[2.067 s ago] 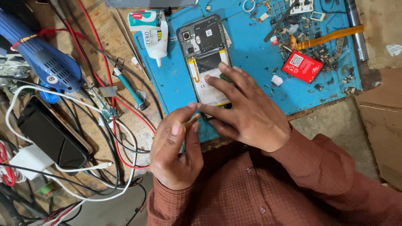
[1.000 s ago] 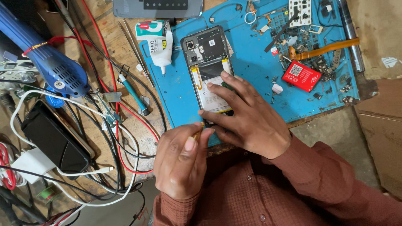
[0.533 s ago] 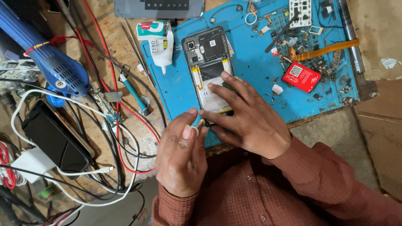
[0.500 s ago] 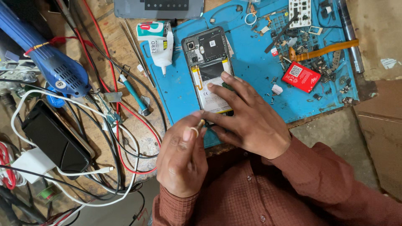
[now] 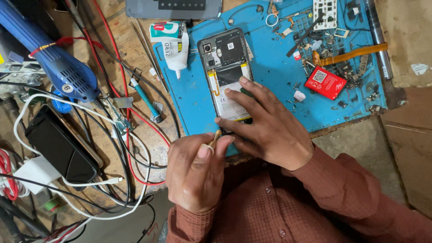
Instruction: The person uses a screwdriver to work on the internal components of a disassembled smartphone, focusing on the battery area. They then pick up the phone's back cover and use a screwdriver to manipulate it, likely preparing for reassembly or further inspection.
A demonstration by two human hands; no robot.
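a small brass-tipped tool (image 5: 215, 137) is being pinched in the left hand (image 5: 195, 173), its grip pressed together around it. just beyond, the opened phone (image 5: 227, 74) is being pressed onto the blue mat (image 5: 279, 76) by the right hand (image 5: 267, 128), fingers spread flat, grip holding nothing.

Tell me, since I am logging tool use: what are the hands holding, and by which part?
The left hand pinches a small brass-coloured tool by its upper end. The right hand presses flat on the opened phone, grasping nothing.
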